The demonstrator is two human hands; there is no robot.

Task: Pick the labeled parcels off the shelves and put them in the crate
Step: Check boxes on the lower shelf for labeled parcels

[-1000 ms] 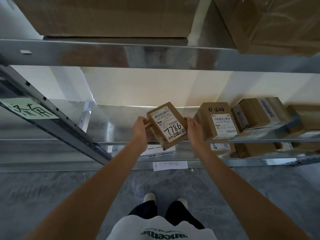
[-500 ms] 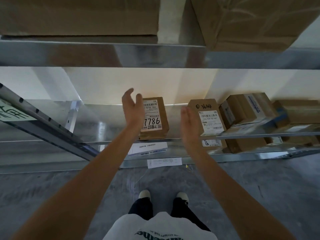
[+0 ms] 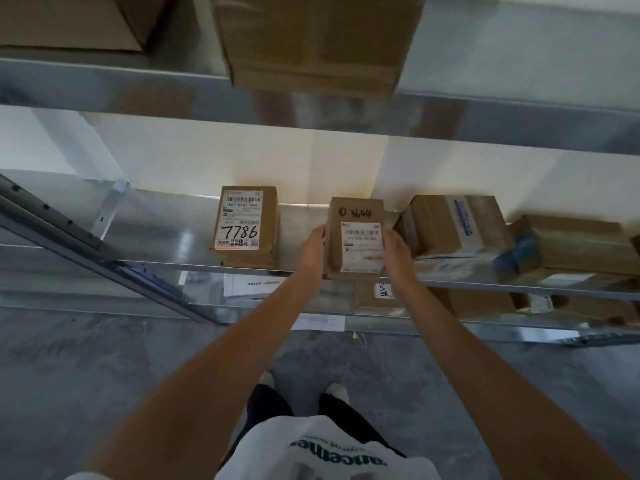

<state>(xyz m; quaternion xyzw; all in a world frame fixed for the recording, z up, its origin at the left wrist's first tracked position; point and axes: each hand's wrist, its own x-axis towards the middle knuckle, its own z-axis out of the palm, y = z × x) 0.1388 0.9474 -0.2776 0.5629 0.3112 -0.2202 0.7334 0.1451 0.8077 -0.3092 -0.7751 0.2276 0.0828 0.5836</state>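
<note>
Cardboard parcel marked 3644 point(image 3: 356, 237) is sitting at the front edge of the metal shelf point(image 3: 156, 265), and I am seeing both hands clamping it. Left hand point(image 3: 313, 249) is pressing flat on its left side, right hand point(image 3: 398, 251) on its right side, so the grip is holding the parcel between the palms. Parcel marked 7786 point(image 3: 246, 226) is resting on the same shelf, just to the left, untouched. Taped boxes point(image 3: 450, 223) are lying to the right.
</note>
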